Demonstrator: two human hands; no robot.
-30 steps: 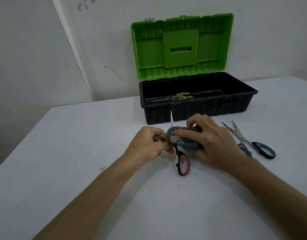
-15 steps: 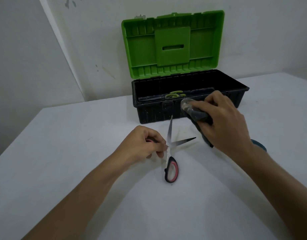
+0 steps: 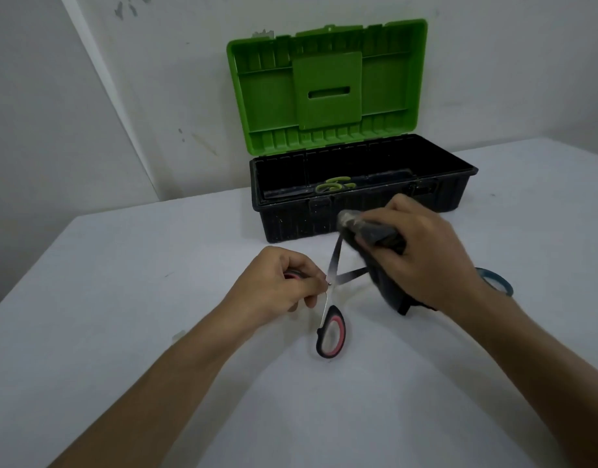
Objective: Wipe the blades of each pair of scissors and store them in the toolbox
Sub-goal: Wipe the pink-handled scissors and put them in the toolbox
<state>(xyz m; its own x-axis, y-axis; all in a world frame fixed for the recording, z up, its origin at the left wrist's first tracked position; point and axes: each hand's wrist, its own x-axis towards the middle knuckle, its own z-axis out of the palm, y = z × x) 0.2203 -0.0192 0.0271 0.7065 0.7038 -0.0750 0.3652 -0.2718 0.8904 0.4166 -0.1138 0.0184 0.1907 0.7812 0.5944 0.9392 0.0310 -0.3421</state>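
Red-and-black scissors (image 3: 331,332) lie opened on the white table (image 3: 122,298). My left hand (image 3: 277,288) grips their upper handle near the pivot. My right hand (image 3: 422,255) holds a dark cloth (image 3: 375,261) against the tip of the upright blade and over the end of the other blade. Behind stands the black toolbox (image 3: 365,197) with its green lid (image 3: 328,86) raised. Green-handled scissors (image 3: 333,184) lie inside it. Blue-handled scissors (image 3: 496,280) peek out behind my right wrist.
A white wall rises just behind the toolbox. The table's left edge runs diagonally at the lower left.
My right hand has drawn the cloth from the pivot up along the blade to its tip. The scissors now lie visibly opened. My left hand keeps its hold.
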